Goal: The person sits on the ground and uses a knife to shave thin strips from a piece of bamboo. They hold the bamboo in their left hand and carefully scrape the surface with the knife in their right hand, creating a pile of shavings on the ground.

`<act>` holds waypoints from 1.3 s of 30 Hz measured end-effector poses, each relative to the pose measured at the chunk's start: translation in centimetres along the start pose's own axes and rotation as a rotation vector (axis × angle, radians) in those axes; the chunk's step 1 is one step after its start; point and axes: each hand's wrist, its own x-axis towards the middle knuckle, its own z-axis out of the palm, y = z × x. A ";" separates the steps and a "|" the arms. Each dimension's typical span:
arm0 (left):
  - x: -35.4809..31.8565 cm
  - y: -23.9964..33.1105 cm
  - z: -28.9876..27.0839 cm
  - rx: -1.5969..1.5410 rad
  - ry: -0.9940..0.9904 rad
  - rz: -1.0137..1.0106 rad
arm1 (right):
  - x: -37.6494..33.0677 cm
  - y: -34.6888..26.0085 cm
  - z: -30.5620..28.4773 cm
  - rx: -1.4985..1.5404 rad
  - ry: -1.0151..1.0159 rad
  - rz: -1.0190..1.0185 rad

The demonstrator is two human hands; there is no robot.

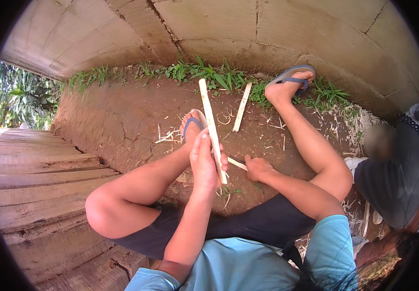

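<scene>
My left hand (203, 162) is closed around a long, pale, peeled wooden stick (208, 114), which stands tilted with its far end toward the wall. Beside it, my right hand (259, 168) is closed on what looks like a knife (238, 164). Its narrow blade points left toward the stick's lower part, with a dark upper edge and a pale side; its handle is hidden in my fist. Another peeled stick (242, 107) lies on the ground farther off, between my feet.
Wood shavings (169, 136) are scattered over the brown dirt (122, 111). Green weeds (219, 75) grow along the block wall (219, 29). Wooden planks (40, 179) lie at the left. Another person (389, 179) sits close at the right. My sandalled feet (292, 82) rest ahead.
</scene>
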 end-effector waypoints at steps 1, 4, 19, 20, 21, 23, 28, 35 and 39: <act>0.0 -0.3 -0.1 0.034 0.008 0.012 | 0.2 0.1 -0.6 0.020 0.026 0.021; -0.1 -0.2 0.1 0.050 0.034 0.020 | 1.1 1.0 -2.8 0.095 0.162 0.018; -0.5 0.3 0.6 0.069 -0.075 0.055 | -6.0 -3.3 -11.8 0.714 0.723 -0.465; -0.6 0.2 0.8 0.092 -0.092 0.074 | -6.8 -3.6 -11.9 0.653 0.803 -0.550; -0.6 0.2 0.8 0.088 -0.106 0.066 | -7.8 -4.0 -12.1 0.587 0.809 -0.575; -0.7 0.0 0.8 0.084 -0.137 0.047 | -9.2 -4.5 -12.1 0.459 0.825 -0.619; -1.0 -0.1 1.1 0.134 -0.192 0.043 | -9.2 -4.7 -11.9 0.283 0.807 -0.804; -1.8 -0.2 1.3 0.258 -0.260 -0.008 | -10.0 -4.7 -11.9 0.236 0.838 -0.823; -1.9 -0.3 1.4 0.267 -0.245 -0.017 | -10.1 -4.6 -11.7 0.202 0.860 -0.827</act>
